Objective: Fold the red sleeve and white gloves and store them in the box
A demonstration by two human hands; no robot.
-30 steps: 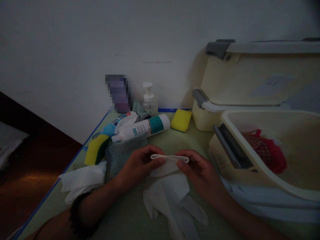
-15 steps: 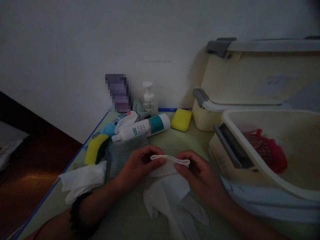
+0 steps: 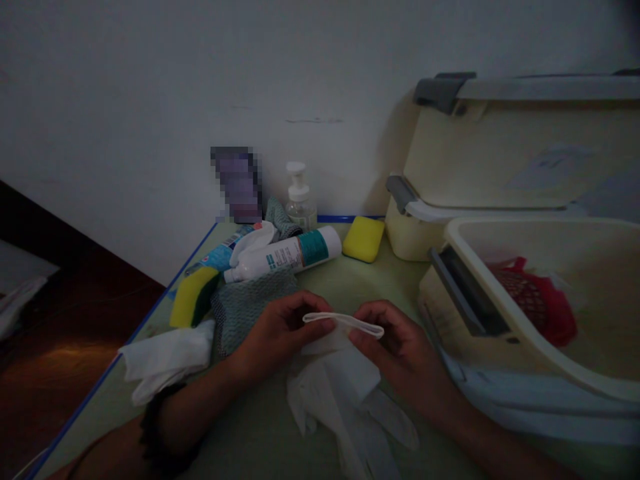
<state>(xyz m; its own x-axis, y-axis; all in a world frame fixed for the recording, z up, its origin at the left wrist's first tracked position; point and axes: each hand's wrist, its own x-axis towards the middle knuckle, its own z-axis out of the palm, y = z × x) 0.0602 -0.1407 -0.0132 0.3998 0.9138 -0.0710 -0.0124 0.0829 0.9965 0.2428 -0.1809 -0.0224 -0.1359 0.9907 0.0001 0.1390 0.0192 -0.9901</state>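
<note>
A white rubber glove lies on the pale green table with its fingers pointing toward me. My left hand pinches the left side of the glove's rolled cuff. My right hand pinches the right side of the same cuff, so the cuff is stretched between the two hands just above the table.
A second white glove lies at the left table edge. Behind the hands are a grey-green cloth, yellow sponges, a lying white bottle and a pump bottle. Cream plastic bins stand at the right.
Both hands keep hold of the cuff. My right hand has dropped slightly, so the cuff now slopes down to the right.
</note>
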